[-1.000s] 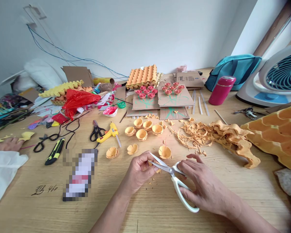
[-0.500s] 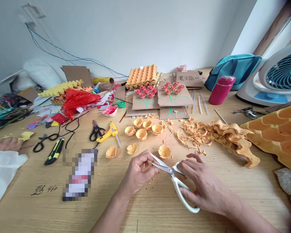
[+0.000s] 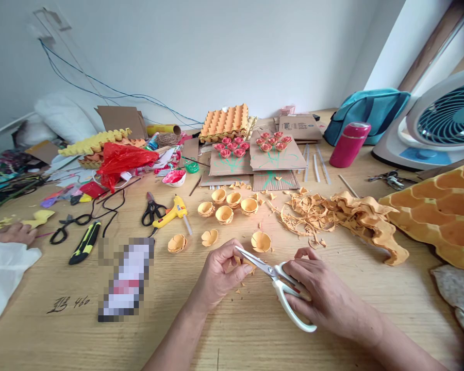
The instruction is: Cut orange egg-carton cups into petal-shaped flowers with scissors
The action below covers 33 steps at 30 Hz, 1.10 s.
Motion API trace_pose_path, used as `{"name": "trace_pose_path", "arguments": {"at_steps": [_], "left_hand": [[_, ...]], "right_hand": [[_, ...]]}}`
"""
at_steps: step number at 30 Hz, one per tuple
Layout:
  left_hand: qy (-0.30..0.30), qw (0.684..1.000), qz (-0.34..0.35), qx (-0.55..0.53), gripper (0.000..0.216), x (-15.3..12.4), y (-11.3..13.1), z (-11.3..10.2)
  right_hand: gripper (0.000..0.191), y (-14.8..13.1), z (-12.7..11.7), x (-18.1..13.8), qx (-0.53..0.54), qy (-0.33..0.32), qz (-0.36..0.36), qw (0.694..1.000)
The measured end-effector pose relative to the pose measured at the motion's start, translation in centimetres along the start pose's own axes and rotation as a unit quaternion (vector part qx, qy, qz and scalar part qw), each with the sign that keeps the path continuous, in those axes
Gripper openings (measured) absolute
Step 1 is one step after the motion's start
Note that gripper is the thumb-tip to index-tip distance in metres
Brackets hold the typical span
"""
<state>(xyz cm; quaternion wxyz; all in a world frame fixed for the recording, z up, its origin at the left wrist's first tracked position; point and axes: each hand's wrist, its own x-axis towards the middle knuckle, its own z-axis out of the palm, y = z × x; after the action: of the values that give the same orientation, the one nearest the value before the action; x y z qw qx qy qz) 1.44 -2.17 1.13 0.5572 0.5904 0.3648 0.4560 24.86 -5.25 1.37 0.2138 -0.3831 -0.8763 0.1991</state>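
Observation:
My right hand (image 3: 313, 288) grips white-handled scissors (image 3: 271, 271), their blades almost together and pointing at my left hand (image 3: 224, 270). The left thumb and forefinger are pinched together close to the scissor tips. A bit of orange shows under those fingertips, but whether it is held cannot be made out. Just beyond the blades stands an orange egg-carton cup (image 3: 261, 241) cut into petals. Further left lie a flatter petal piece (image 3: 209, 237) and a nested cup (image 3: 177, 243). Several stacked cups (image 3: 224, 214) are grouped behind them.
Orange scraps (image 3: 309, 214) and an egg tray (image 3: 441, 211) lie to the right. A yellow glue gun (image 3: 172, 211), black scissors (image 3: 153, 210) and a utility knife (image 3: 85, 243) lie left. Another person's hand (image 3: 15, 233) rests at the far left. Red flowers (image 3: 232, 148) sit on cardboard behind.
The scissor blades have come together from a wider spread. Both hands stay in nearly the same place, and the whole view has shifted slightly.

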Motion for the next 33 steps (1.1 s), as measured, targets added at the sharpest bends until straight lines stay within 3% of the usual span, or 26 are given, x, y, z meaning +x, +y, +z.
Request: {"name": "trace_pose_path", "arguments": {"at_steps": [5, 11, 20, 22, 26, 29, 33], "left_hand": [[-0.015, 1.0, -0.005, 0.017, 0.016, 0.1, -0.5, -0.2], [-0.042, 0.996, -0.034, 0.069, 0.01, -0.1, -0.5, 0.2], [-0.063, 0.991, -0.076, 0.087, 0.028, -0.7, -0.9, 2.0], [-0.068, 0.992, -0.069, 0.085, 0.029, -0.6, -0.8, 2.1], [-0.055, 0.995, -0.036, 0.078, 0.034, -0.9, 0.1, 2.1], [0.0, 0.995, -0.046, 0.089, 0.027, -3.1, 1.2, 1.3], [-0.079, 0.984, -0.14, 0.076, 0.014, -9.3, 2.9, -1.1]], "right_hand": [[0.017, 0.4, 1.0, 0.1, 0.079, 0.046, 0.042, 0.995], [0.012, 0.2, 1.3, 0.2, 0.206, 0.138, 0.11, 0.963], [0.015, -0.8, 2.0, 0.8, 0.306, 0.124, 0.123, 0.936], [0.02, -0.6, 2.1, 0.8, 0.354, 0.112, 0.132, 0.919], [0.034, 0.0, 2.3, 0.6, 0.494, 0.082, 0.153, 0.852], [0.045, 0.4, 2.0, 0.6, 0.512, 0.095, 0.178, 0.835], [0.046, 0.6, 1.4, 0.7, 0.519, 0.131, 0.22, 0.816]]}}
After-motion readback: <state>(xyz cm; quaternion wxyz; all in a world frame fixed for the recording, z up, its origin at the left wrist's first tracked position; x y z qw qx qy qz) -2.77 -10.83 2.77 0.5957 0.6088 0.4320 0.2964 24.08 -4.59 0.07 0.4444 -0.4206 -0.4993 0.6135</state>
